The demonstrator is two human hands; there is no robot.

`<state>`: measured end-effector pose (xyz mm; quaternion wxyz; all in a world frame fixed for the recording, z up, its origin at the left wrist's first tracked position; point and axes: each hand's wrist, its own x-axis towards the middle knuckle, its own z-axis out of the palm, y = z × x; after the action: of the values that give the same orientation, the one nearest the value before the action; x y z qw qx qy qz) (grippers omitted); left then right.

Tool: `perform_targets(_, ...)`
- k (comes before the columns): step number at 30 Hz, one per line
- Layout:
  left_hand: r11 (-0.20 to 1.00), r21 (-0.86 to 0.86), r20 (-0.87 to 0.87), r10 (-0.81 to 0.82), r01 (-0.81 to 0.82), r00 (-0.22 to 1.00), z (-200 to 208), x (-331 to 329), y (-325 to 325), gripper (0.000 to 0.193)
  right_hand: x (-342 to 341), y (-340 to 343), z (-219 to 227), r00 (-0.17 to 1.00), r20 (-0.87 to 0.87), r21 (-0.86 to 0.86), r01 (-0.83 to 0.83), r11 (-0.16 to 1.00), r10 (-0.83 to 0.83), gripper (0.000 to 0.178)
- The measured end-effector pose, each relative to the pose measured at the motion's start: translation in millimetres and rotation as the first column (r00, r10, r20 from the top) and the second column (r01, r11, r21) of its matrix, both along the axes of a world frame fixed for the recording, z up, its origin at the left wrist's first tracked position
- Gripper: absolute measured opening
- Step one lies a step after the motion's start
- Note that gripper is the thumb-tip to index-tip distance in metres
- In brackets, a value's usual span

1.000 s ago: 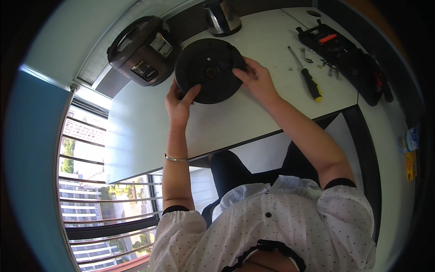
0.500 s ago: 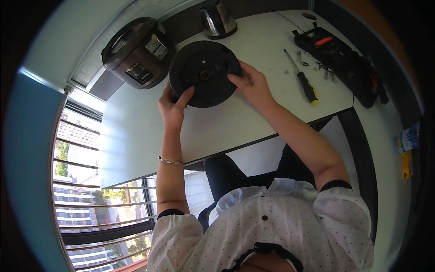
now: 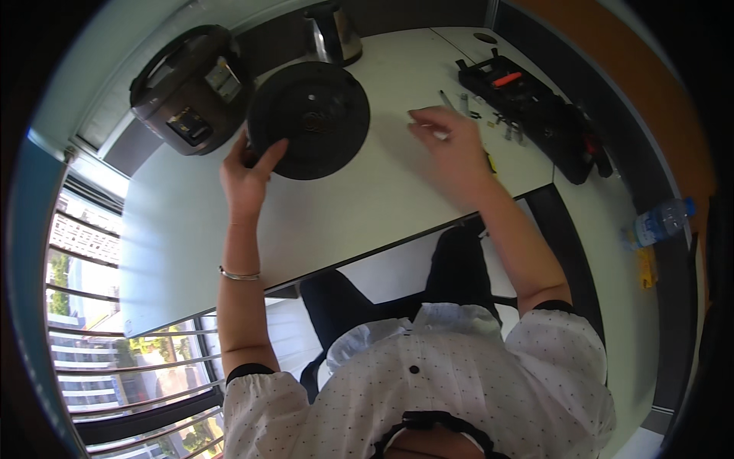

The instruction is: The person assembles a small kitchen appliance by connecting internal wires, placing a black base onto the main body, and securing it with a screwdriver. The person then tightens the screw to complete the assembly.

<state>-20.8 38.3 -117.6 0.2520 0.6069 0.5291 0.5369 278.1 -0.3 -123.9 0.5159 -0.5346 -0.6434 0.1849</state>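
Note:
A round black disc-shaped appliance part [image 3: 310,126], with a ringed centre and a small bright spot above it, is tilted up over the white table. My left hand [image 3: 248,172] grips its lower left rim, thumb on the face and fingers behind. My right hand [image 3: 455,145] is off the disc, somewhat blurred, with a gap between thumb and forefinger. It passes over a screwdriver, hiding most of it; only the shaft's tip and part of the yellow-and-black handle [image 3: 492,162] show.
A brown electric cooker [image 3: 187,99] and a steel kettle [image 3: 332,38] stand at the back left. At the right lie an opened black tool case [image 3: 535,115] and several small metal pieces [image 3: 508,126]. A water bottle [image 3: 661,222] is farther right, beside a yellow item [image 3: 647,268].
My right hand has let go of the disc's right edge and moved right, over the screwdriver. My left hand still holds the disc. The whole view has shifted, moving the scene leftward.

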Motion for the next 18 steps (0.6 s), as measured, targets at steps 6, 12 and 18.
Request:
perform_targets(6, 0.999, -0.032, 0.070, -0.035, 0.037, 0.997, 1.6, -3.1, -2.1, 0.069, 76.8, 11.1, 17.0, 0.647, 0.734, 0.199, 0.084, 0.976, -0.205, 0.009)
perform_targets(12, 0.998, -0.046, 0.101, -0.032, 0.036, 0.994, 0.2, -3.5, -6.0, 0.071, 72.8, 38.9, -5.6, 0.471, 0.869, 0.220, -0.093, 0.971, -0.152, 0.010)
perform_targets(18, 0.996, -0.078, 0.087, -0.039, 0.046, 0.995, 6.3, -3.0, -13.2, 0.072, 65.1, 58.0, -4.0, 0.302, 0.949, 0.146, -0.176, 0.973, -0.088, 0.009)
